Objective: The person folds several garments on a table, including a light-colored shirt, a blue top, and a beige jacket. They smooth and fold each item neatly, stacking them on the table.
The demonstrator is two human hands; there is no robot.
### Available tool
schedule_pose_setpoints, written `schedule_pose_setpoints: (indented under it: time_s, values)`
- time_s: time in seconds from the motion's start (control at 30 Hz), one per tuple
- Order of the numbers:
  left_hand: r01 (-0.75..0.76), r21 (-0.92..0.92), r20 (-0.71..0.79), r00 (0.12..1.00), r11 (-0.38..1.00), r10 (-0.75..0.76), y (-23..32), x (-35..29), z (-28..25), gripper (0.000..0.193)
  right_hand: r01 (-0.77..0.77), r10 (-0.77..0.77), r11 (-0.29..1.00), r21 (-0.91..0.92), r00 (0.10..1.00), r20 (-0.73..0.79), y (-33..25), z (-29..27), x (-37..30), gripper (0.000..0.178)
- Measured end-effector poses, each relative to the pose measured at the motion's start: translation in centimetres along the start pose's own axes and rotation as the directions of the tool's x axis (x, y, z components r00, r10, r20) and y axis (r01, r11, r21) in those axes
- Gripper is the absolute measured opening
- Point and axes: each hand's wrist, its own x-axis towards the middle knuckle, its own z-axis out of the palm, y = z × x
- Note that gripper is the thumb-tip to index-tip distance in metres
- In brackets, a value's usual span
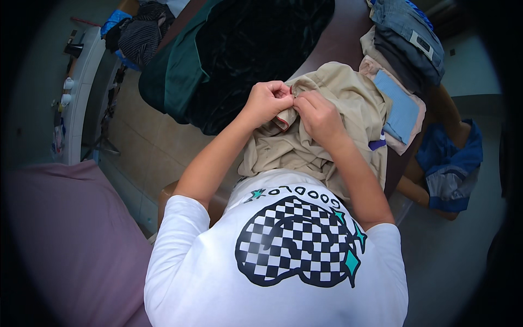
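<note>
A crumpled beige garment (338,90) with a red-trimmed edge lies over my lap and the near edge of the table. Both of my hands meet at that trimmed edge. My left hand (268,102) pinches the cloth between thumb and fingers. Right beside it, my right hand (320,117) is closed on the same cloth, its fingertips nearly touching the left ones. Anything small between the fingertips is too hidden to make out.
Dark green velvet cloth (245,54) covers much of the dark table (340,35). At the right stand folded clothes, with a jeans piece (406,38) and a light blue cloth (396,106). A blue garment (449,163) hangs on a wooden chair. Pink fabric (76,234) lies at lower left.
</note>
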Motion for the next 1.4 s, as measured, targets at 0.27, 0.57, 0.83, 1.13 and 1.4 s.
schedule_pose_setpoints:
  time_s: [0.27, 0.57, 0.83, 1.13, 1.4]
  values:
    - [0.001, 0.055, 0.132, 0.991, 0.998, -0.008, 1.3, 0.4, -0.5, 0.005, 0.105, -0.103, 0.991, 0.081, 0.994, -0.019, 0.2, -0.9, -0.4, 0.009]
    - [-0.15, 0.265, 0.217, 0.972, 0.953, 0.093, 1.7, 1.6, -1.6, 0.014, 0.094, -0.106, 0.989, -0.118, 0.99, -0.098, -0.2, 0.8, 0.1, 0.008]
    - [-0.346, 0.505, -0.256, 0.815, 0.79, 0.521, 1.3, 2.1, -1.4, 0.01, 0.164, -0.163, 0.986, -0.011, 0.985, 0.064, -1.8, 1.0, -0.8, 0.01]
    - [-0.325, 0.663, -0.176, 0.808, 0.675, 0.562, 5.4, 7.7, -8.0, 0.02, 0.09, -0.086, 0.994, 0.068, 0.995, -0.058, -3.1, -1.9, -0.6, 0.012]
    - [-0.082, 0.929, -0.23, 0.635, 0.361, 0.737, 9.1, 16.8, -20.6, 0.029, -0.006, -0.009, 0.989, 0.146, 0.994, 0.105, -5.2, -7.0, -4.2, 0.013]
